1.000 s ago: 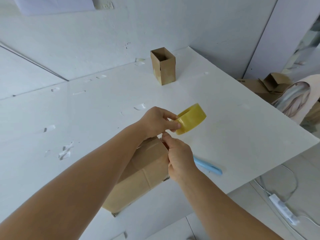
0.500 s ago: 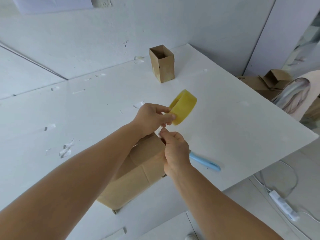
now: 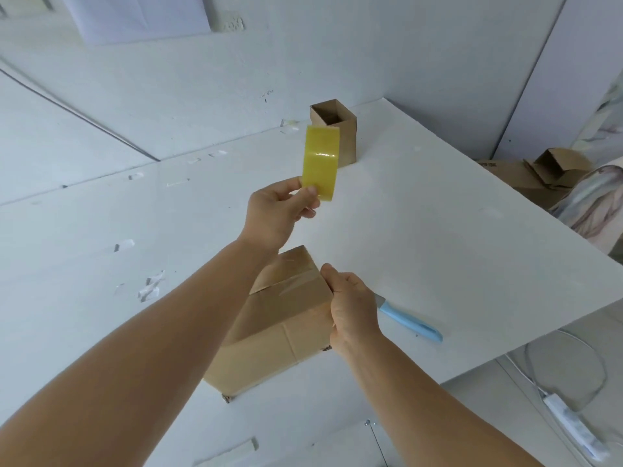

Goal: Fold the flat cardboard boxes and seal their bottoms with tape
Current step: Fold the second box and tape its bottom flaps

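The worktop [image 3: 438,230] is white and flat, with small scraps of old tape [image 3: 150,288] stuck on its left part. It stands against a white wall [image 3: 337,62], where a sheet of paper [image 3: 135,15] hangs at the top. The left hand [image 3: 276,214] pinches a yellow tape roll [image 3: 320,161] and holds it up above the worktop. The right hand [image 3: 350,308] grips the right side of a box [image 3: 279,328] that lies near the front edge, with clear tape over its flaps. Just behind this hand lies a blue cutter [image 3: 411,321]. A small open box [image 3: 337,129] stands upright near the far edge. To the right, beyond the worktop, lies more cardboard [image 3: 526,173]. On the floor below there is a power strip [image 3: 573,429] with cables
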Demonstrator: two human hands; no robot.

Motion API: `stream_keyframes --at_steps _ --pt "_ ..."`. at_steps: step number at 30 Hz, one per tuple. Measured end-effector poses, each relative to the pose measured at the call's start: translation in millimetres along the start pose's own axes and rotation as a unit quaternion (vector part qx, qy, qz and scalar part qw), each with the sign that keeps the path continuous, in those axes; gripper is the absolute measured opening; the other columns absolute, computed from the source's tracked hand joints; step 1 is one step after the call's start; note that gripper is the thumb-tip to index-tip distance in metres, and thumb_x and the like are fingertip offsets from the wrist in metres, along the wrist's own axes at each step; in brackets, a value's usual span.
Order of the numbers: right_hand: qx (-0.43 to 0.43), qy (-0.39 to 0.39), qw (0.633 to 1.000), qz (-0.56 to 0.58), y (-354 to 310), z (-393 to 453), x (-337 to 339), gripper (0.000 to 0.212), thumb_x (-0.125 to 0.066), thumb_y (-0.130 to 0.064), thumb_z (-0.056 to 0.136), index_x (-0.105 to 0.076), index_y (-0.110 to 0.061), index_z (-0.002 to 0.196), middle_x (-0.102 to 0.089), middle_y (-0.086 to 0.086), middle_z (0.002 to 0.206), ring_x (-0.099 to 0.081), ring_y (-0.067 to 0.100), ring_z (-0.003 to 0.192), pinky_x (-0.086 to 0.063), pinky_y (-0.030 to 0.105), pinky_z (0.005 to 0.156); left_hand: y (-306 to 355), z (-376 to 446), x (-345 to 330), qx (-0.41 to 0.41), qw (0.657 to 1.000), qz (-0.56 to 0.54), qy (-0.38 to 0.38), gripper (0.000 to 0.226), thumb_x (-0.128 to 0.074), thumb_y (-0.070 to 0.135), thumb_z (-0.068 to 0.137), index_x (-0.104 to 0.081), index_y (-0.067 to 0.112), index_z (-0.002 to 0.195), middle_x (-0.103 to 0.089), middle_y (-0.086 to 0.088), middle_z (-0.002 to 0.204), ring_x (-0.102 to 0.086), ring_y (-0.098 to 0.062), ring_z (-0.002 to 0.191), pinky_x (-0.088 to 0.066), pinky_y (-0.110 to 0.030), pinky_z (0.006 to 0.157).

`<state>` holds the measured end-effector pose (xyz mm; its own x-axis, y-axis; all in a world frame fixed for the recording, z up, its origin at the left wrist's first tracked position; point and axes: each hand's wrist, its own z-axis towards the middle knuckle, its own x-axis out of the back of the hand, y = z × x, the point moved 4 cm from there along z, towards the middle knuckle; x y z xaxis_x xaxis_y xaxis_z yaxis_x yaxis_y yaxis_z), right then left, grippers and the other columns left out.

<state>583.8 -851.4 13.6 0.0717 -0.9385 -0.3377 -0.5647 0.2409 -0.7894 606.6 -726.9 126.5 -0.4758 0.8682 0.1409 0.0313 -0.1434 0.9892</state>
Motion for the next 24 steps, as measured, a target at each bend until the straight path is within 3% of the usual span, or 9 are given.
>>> stream_keyframes --at_steps 4,7,9,12,18,19,21,23,24 --pt "-0.001 -0.002 1.0 -0.017 -1.0 -1.0 1.7 0.027 -0.067 -0.029 0.082 -0.051 -0.016 0.065 -0.055 0.004 0.066 -0.051 0.022 0.063 -0.043 0.034 0.062 11.9 -27.6 38.5 -0.019 0.998 -0.007 0.058 0.01 -0.064 0.018 0.09 -0.072 0.025 0.09 -0.069 0.007 0.066 -0.061 -0.009 0.063 -0.049 -0.018 0.067" --pt "0.004 -0.005 0.999 -0.053 -3.4 -0.3 3.1 0.035 -0.067 -0.028 0.075 -0.041 -0.017 0.055 -0.04 -0.001 0.054 -0.039 0.023 0.057 -0.036 0.03 0.057 3.0 -60.1 60.5 -0.019 0.996 -0.009 0.088 0.013 -0.064 0.015 0.09 -0.073 0.025 0.091 -0.067 0.003 0.067 -0.059 -0.012 0.063 -0.05 -0.017 0.065" --pt "-0.003 -0.004 0.998 -0.066 -3.6 -0.1 1.1 0.035 -0.066 -0.03 0.064 -0.034 -0.02 0.055 -0.031 0.001 0.059 -0.031 0.023 0.064 -0.032 0.035 0.06 -8.1 -77.1 67.2 -0.008 0.995 0.007 0.104 0.018 -0.065 0.016 0.09 -0.074 0.031 0.088 -0.067 0.001 0.066 -0.058 -0.013 0.063 -0.051 -0.022 0.069" --pt "-0.012 -0.002 0.996 -0.084 -4.8 1.0 -2.5 0.031 -0.066 -0.033 0.061 -0.039 -0.018 0.06 -0.034 0.003 0.06 -0.035 0.022 0.064 -0.034 0.035 0.06 -19.3 -84.4 67.4 0.012 0.992 0.038 0.117 0.023 -0.064 0.02 0.09 -0.075 0.036 0.078 -0.065 -0.002 0.067 -0.056 -0.012 0.064 -0.05 -0.031 0.076" --pt "-0.048 0.004 0.989 -0.137 -14.1 3.3 1.8 0.04 -0.066 -0.03 0.079 -0.035 -0.018 0.056 -0.029 -0.007 0.042 -0.027 0.009 0.032 -0.026 0.013 0.038 -19.8 -78.8 63.6 0.002 0.993 0.021 0.116 0.015 -0.065 0.015 0.09 -0.073 0.027 0.087 -0.064 -0.004 0.067 -0.055 -0.006 0.059 -0.051 -0.022 0.07" --pt "-0.048 -0.004 0.987 -0.15 -17.9 3.3 1.7 0.036 -0.067 -0.033 0.078 -0.041 -0.017 0.06 -0.036 -0.006 0.046 -0.035 0.007 0.034 -0.03 0.012 0.038 -20.8 -78.0 64.6 0.001 0.993 0.019 0.119 0.014 -0.065 0.016 0.09 -0.073 0.027 0.087 -0.064 -0.001 0.066 -0.056 -0.006 0.059 -0.051 -0.02 0.069" --pt "-0.05 -0.008 0.974 -0.219 -19.1 6.0 7.5 0.044 -0.072 -0.051 0.071 -0.058 -0.013 0.088 -0.056 0.0 0.077 -0.058 0.011 0.074 -0.047 0.02 0.067 -22.7 -77.4 66.7 0.003 0.992 0.011 0.126 0.011 -0.066 0.016 0.09 -0.073 0.025 0.09 -0.065 0.004 0.064 -0.056 -0.007 0.059 -0.051 -0.016 0.065" --pt "-0.042 0.005 0.953 -0.3 -19.7 4.6 17.0 0.064 -0.07 -0.057 0.071 -0.057 -0.013 0.115 -0.056 0.009 0.106 -0.052 0.027 0.105 -0.041 0.034 0.089 -23.5 -77.2 67.6 0.003 0.992 0.001 0.127 0.011 -0.066 0.016 0.089 -0.073 0.025 0.092 -0.066 0.004 0.064 -0.056 -0.007 0.059 -0.051 -0.015 0.065" --pt "-0.018 0.007 0.954 -0.298 -21.7 7.0 19.6 0.047 -0.066 -0.049 0.078 -0.058 -0.014 0.108 -0.054 0.01 0.103 -0.051 0.027 0.1 -0.038 0.034 0.087 -23.6 -77.0 67.8 0.001 0.992 -0.001 0.125 0.012 -0.066 0.016 0.089 -0.073 0.026 0.091 -0.066 0.003 0.064 -0.056 -0.007 0.059 -0.051 -0.015 0.065"
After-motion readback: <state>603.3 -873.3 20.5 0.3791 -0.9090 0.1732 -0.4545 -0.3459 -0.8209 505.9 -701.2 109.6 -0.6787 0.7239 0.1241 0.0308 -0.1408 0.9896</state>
